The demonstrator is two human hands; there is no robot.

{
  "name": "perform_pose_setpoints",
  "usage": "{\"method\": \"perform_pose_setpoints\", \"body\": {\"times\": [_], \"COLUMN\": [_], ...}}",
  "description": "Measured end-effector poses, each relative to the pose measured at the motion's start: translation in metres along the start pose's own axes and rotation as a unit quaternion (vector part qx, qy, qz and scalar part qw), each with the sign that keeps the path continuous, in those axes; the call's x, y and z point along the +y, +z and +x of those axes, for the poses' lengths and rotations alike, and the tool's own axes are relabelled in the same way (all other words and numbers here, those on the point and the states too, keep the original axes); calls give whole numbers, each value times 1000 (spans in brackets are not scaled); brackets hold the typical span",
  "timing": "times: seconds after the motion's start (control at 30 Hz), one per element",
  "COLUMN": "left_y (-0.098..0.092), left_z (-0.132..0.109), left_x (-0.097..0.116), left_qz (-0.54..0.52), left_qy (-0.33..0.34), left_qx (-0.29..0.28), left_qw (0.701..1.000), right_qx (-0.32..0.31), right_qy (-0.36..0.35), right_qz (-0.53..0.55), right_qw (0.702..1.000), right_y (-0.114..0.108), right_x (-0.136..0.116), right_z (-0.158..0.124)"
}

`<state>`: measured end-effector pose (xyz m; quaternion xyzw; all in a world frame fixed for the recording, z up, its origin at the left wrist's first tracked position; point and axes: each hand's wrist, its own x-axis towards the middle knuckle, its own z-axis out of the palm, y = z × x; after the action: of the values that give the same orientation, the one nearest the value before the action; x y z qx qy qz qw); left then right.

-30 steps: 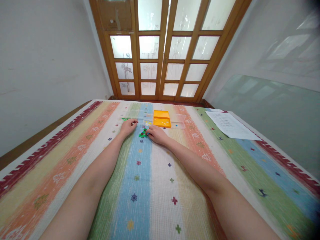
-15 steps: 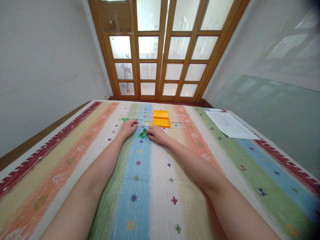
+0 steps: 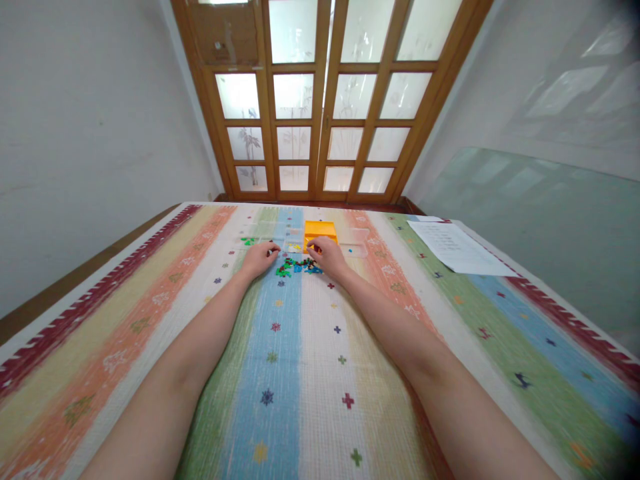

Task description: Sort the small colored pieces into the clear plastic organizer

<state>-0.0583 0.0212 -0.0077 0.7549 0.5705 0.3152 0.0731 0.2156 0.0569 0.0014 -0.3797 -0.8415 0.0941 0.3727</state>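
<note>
My left hand (image 3: 259,259) rests at the left of a pile of small green, blue and dark pieces (image 3: 299,267). Its fingers are closed, with a tiny dark spot at the tips that is too small to name. My right hand (image 3: 329,258) is over the near part of an open yellow box (image 3: 321,228), fingers bent together, and whatever they hold is too small to see. Green pieces (image 3: 247,241) lie in a clear tray (image 3: 253,230) beyond my left hand. Between the hands, small yellow pieces (image 3: 294,247) sit in a clear compartment.
Another clear tray (image 3: 361,248) stands right of the yellow box, with a small blue piece (image 3: 350,251) in it. Printed paper sheets (image 3: 453,248) lie at the right on the striped tablecloth (image 3: 320,413). Beyond the table are wooden-framed glass doors (image 3: 325,123).
My right hand has moved right and away from me, from the pile to the yellow box, uncovering more blue and dark pieces. My left hand stays almost in place.
</note>
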Motion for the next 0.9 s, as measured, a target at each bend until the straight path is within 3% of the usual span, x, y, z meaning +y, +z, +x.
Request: {"method": "perform_pose_setpoints", "body": {"times": [0.13, 0.27, 0.47, 0.9], "left_y": [-1, 0, 0, -2], "left_z": [-1, -2, -2, -4], "left_x": [3, 7, 15, 23], "left_qz": [-4, 7, 13, 29], "left_qy": [16, 23, 22, 24], "left_qx": [-5, -15, -34, -65], "left_qw": [1000, 1000, 999, 997], "right_qx": [68, 97, 105, 99], "right_qy": [62, 122, 184, 230], "right_qz": [-15, -24, -54, -83], "right_qw": [996, 988, 976, 965], "right_y": [-12, -20, -22, -22], "right_x": [16, 29, 37, 47], "right_z": [4, 4, 3, 3]}}
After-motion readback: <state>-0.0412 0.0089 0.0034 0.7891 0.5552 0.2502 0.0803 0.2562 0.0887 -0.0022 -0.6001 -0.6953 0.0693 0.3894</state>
